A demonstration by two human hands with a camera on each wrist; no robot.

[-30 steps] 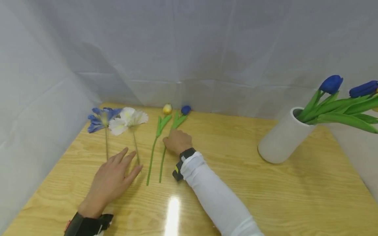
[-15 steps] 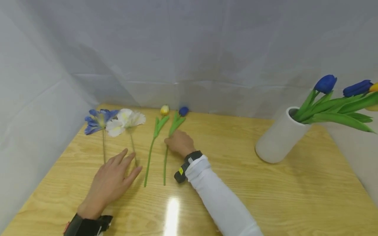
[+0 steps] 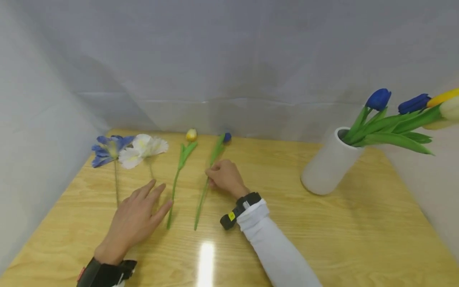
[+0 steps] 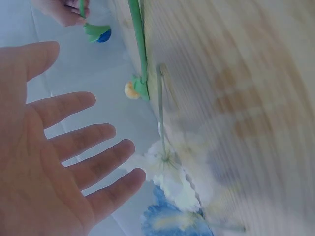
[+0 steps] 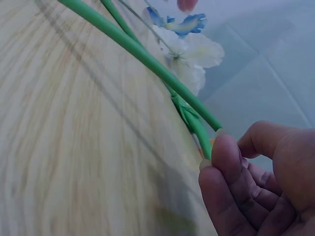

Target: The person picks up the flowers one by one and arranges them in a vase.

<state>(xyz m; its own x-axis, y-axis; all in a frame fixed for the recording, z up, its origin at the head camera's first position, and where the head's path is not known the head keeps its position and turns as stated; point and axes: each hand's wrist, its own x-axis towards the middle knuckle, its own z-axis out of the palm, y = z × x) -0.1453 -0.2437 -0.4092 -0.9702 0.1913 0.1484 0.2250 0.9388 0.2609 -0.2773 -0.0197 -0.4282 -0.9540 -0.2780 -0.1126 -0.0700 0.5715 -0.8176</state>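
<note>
My right hand [image 3: 227,177] pinches the green stem of a blue tulip [image 3: 217,150] between thumb and fingers. In the right wrist view the tulip's stem [image 5: 147,60] slants above the table, its shadow apart from it on the wood. My left hand [image 3: 134,221] is held over the table with fingers spread and holds nothing. It partly hides the stem of a white ruffled flower [image 3: 143,148]. Beyond that lies a blue-violet flower [image 3: 112,150]. A yellow-and-white tulip [image 3: 191,135] lies between the two hands, the end of its stem near the left thumb.
At the right, a white vase [image 3: 322,171] leans to the right, holding several blue, yellow and white tulips [image 3: 379,99] with broad green leaves. The wooden table [image 3: 287,223] backs onto a pale cloth wall [image 3: 229,59], with another pale wall at its left side.
The right hand has turned and drawn slightly right with the blue tulip, whose stem has tilted. The head view has shifted right, showing more of the vase's flowers. The left hand stays still.
</note>
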